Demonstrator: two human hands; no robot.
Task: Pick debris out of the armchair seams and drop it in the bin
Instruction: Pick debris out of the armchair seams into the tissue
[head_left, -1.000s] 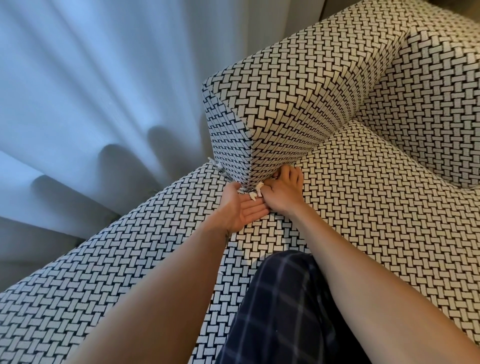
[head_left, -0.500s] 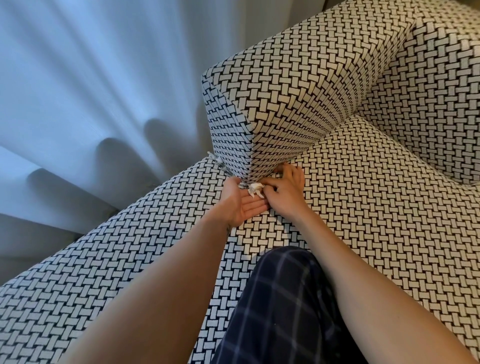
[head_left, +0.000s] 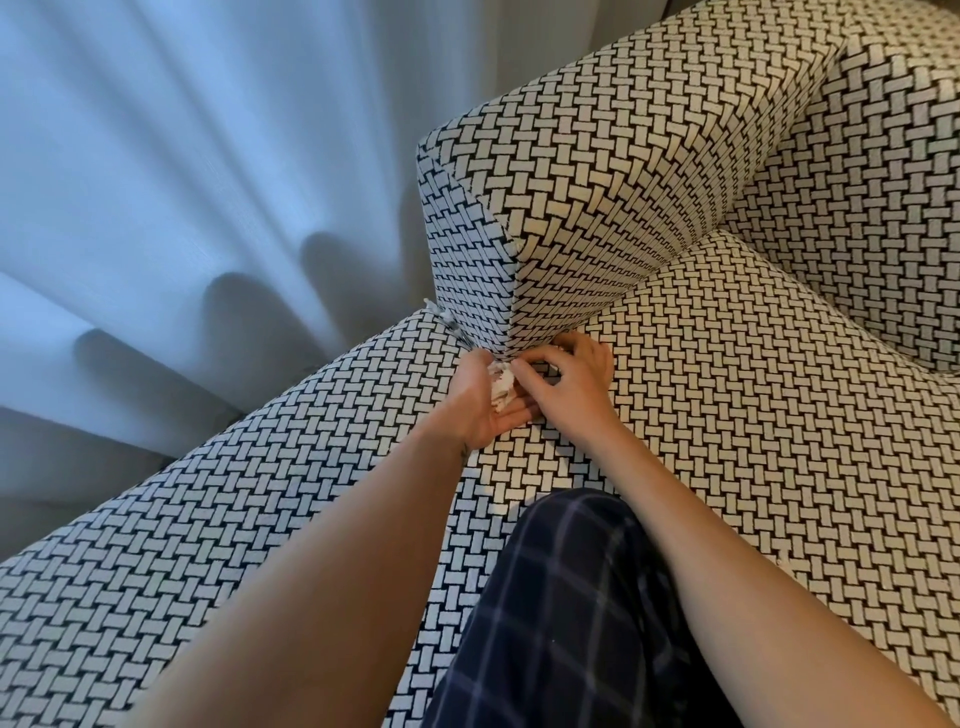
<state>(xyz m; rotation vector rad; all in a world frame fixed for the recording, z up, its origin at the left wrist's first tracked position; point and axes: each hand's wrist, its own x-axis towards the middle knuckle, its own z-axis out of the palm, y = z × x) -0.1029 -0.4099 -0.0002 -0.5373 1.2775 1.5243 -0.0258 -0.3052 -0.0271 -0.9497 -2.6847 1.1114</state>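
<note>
The armchair (head_left: 753, 415) is covered in black-and-white woven-pattern fabric. Its armrest (head_left: 582, 197) meets the seat at a seam near the front corner. My left hand (head_left: 480, 402) lies palm up at that corner, cupped under a clump of white crumpled paper scraps (head_left: 503, 388). My right hand (head_left: 566, 384) is right beside it, fingertips pinching at the scraps against the left palm. More pale scraps (head_left: 448, 323) stick out of the seam along the armrest's front edge. No bin is in view.
A pale blue-white curtain (head_left: 182, 208) hangs in folds to the left of the chair. The chair's backrest (head_left: 883, 182) rises at the upper right. My knee in dark checked trousers (head_left: 566, 613) rests on the seat's front.
The white scraps have gone from the seam corner into my left palm, and the clump there has grown. My right hand's fingers have pulled back from the seam toward the palm.
</note>
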